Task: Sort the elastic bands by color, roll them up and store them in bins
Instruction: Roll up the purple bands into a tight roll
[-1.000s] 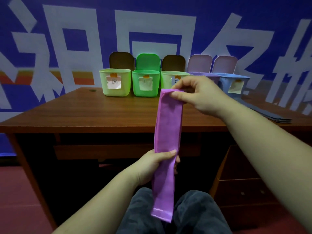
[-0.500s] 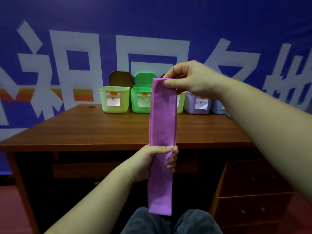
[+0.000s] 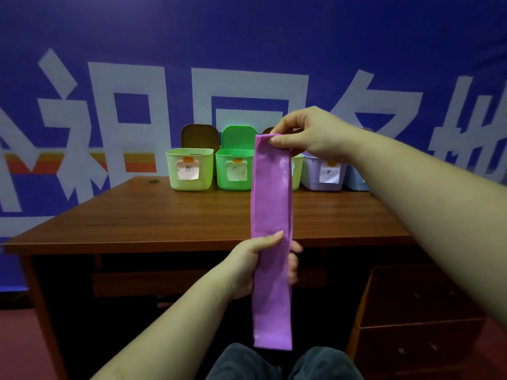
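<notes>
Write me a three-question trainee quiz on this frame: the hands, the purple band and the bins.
1. True or false: the purple band is already rolled up.
2. Which hand grips the band's top end? A) the right hand B) the left hand C) neither
3. Fill in: the bin right of the band, with a white label, is coloured ____.

Key
1. False. It hangs flat and full length, its lower end loose below the left hand, which holds it lower down.
2. A. The right hand pinches the top end.
3. Lilac: the lilac bin stands on the table in a row with the pale green bin and the green bin.
</notes>
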A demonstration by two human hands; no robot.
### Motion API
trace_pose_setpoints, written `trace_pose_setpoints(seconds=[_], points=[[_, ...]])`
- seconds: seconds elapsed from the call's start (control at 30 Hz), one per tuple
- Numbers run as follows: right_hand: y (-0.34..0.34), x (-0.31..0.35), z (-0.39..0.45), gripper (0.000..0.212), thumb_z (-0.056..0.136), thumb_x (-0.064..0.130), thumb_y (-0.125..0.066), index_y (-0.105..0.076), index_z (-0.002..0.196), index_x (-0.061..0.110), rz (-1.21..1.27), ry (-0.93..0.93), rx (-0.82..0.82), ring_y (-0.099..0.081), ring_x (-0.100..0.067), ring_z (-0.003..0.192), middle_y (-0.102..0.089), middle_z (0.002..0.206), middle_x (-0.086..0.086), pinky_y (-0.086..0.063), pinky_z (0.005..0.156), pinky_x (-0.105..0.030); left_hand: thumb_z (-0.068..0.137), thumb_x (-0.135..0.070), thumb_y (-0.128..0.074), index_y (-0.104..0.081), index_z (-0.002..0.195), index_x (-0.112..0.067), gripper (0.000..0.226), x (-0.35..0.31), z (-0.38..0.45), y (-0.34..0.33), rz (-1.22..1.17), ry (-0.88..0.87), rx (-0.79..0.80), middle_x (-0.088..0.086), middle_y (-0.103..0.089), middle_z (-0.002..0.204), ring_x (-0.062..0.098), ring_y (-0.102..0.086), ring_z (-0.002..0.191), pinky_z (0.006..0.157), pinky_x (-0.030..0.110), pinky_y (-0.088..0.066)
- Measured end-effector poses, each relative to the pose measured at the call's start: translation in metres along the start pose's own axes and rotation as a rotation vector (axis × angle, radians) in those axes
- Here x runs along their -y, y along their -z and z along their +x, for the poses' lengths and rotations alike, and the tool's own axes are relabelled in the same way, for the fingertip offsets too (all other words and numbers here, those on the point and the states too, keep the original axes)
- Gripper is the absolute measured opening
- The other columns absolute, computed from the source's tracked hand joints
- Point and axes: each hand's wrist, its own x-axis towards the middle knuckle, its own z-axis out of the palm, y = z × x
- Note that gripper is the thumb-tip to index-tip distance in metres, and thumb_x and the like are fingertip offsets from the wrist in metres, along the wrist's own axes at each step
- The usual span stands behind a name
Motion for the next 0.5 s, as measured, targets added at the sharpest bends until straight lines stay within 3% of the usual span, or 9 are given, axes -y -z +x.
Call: trace_pose_setpoints(seconds=[0.1,0.17,0.27,0.33,0.5], points=[[-0.001,-0.001,0.002,0.012,0.089,0.021,-0.061,-0.066,0.099,0.016,-0.057,0.000,0.017,-0.062,-0.010,0.083,-0.066,0.093,0.000,-0.055,0.072,-0.019,0.059,-0.035,-0.080,-0.069,0.107,-0.008,0.056,0.007,-0.001,0.010,0.043,0.011,0.093,0.016,-0.071,0.100,0.026,-0.069,0.091,0.085,0.035,-0.054],[0.001,-0.001,0.003,0.011,0.089,0.018,-0.061,-0.065,0.099,0.014,0.009,-0.013,-0.039,-0.064,-0.006,0.076,-0.065,0.088,0.000,-0.056,0.064,-0.016,0.055,-0.036,-0.084,-0.070,0.107,-0.010,0.060,0.014,-0.002,0.016,0.093,0.067,0.099,0.015,-0.070,0.106,0.025,-0.068,0.097,0.090,0.035,-0.052],[0.005,-0.002,0.004,0.013,0.090,0.015,-0.060,-0.064,0.101,0.009,0.095,-0.044,-0.098,-0.063,0.000,0.062,-0.063,0.082,0.001,-0.048,0.053,-0.009,0.064,-0.020,-0.074,-0.072,0.097,-0.008,0.035,0.031,-0.003,0.020,0.162,0.097,-0.017,0.014,-0.072,0.089,0.025,-0.069,0.084,0.084,0.034,-0.054],[0.004,-0.004,0.006,0.015,0.090,0.015,-0.059,-0.064,0.102,0.007,0.048,-0.050,-0.087,-0.060,-0.003,0.064,-0.061,0.080,0.002,-0.047,0.052,-0.008,0.071,-0.014,-0.061,-0.071,0.088,-0.006,0.021,0.038,-0.003,0.018,0.119,0.111,-0.085,0.009,-0.066,0.070,0.023,-0.066,0.066,0.075,0.034,-0.054],[0.000,-0.013,0.009,0.018,0.090,0.018,-0.061,-0.065,0.104,0.008,-0.002,-0.069,-0.118,-0.058,-0.004,0.069,-0.061,0.080,0.003,-0.049,0.053,-0.007,0.071,-0.018,-0.047,-0.049,0.067,-0.011,0.008,0.039,-0.002,0.009,-0.024,0.199,-0.221,-0.004,-0.031,0.043,0.009,-0.030,0.035,0.044,0.020,-0.039]])
